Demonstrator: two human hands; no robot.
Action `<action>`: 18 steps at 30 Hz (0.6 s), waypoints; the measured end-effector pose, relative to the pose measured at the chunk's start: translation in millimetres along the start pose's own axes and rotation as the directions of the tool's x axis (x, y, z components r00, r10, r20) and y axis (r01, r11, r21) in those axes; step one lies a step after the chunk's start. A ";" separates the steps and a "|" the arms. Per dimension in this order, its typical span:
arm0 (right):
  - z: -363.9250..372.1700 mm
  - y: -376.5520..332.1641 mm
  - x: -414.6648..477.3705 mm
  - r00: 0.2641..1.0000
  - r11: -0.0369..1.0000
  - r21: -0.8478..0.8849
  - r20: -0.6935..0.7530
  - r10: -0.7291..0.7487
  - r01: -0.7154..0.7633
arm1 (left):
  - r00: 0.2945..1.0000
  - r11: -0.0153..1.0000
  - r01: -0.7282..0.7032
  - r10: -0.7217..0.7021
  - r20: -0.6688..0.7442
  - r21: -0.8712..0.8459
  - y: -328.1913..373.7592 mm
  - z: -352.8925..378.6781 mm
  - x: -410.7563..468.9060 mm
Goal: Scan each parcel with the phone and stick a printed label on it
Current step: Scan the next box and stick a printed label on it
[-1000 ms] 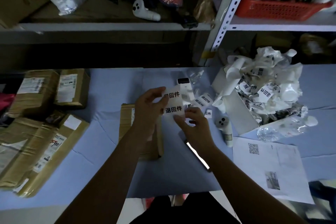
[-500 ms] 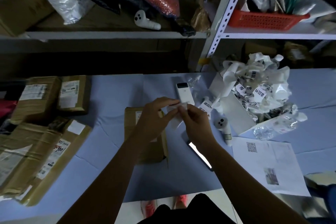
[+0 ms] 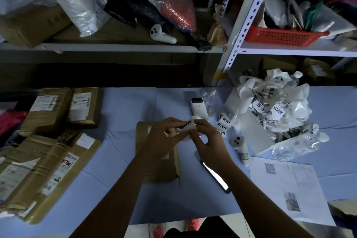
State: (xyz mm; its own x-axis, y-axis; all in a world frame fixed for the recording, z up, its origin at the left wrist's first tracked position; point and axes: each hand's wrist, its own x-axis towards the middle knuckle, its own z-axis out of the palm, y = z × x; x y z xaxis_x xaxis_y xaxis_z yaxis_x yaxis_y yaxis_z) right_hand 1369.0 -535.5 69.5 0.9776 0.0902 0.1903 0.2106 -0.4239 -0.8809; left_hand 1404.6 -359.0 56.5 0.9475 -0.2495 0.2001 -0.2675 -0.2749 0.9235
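1. The label [image 3: 190, 124] is pinched between the fingertips of the left hand [image 3: 164, 137] and the right hand [image 3: 210, 146].
2. The label is held over the far end of the parcel [image 3: 160, 172]; contact between them cannot be told.
3. The parcel is laid flat on the table [image 3: 123, 114].
4. The phone [image 3: 215, 177] is laid lit, screen up, just right of the parcel, partly hidden by the right forearm.
5. A white printer [image 3: 199, 107] is placed beyond the hands.
6. A stack [image 3: 38, 150] of boxes is set at the left.

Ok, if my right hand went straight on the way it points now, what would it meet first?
Likely the left hand: the right hand points up-left across the printed label that both pinch. Depth is unclear.
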 end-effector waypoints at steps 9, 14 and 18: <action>4.5 10.1 -0.1 0.999 0.998 -0.064 -0.029 0.017 -0.019 | 0.991 0.999 0.034 -0.034 -0.130 0.004 -0.4 3.9 -5.0; 8.3 18.7 1.0 0.991 0.986 -0.102 -0.045 0.126 -0.130 | 0.958 0.991 0.129 -0.117 -0.261 0.028 5.3 5.4 -1.4; 6.3 32.0 0.0 0.955 0.955 -0.087 -0.116 0.273 -0.284 | 0.903 0.966 0.247 -0.259 -0.344 -0.077 6.3 -1.0 -2.0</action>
State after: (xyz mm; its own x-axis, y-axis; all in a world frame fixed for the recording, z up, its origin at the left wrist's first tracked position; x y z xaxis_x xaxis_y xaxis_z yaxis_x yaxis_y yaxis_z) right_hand 1375.7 -543.4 38.6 0.9910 -0.1338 -0.0089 -0.0764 -0.5088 -0.8575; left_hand 1401.2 -359.3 62.2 0.9847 0.1655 0.0542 -0.0103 -0.2554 0.9668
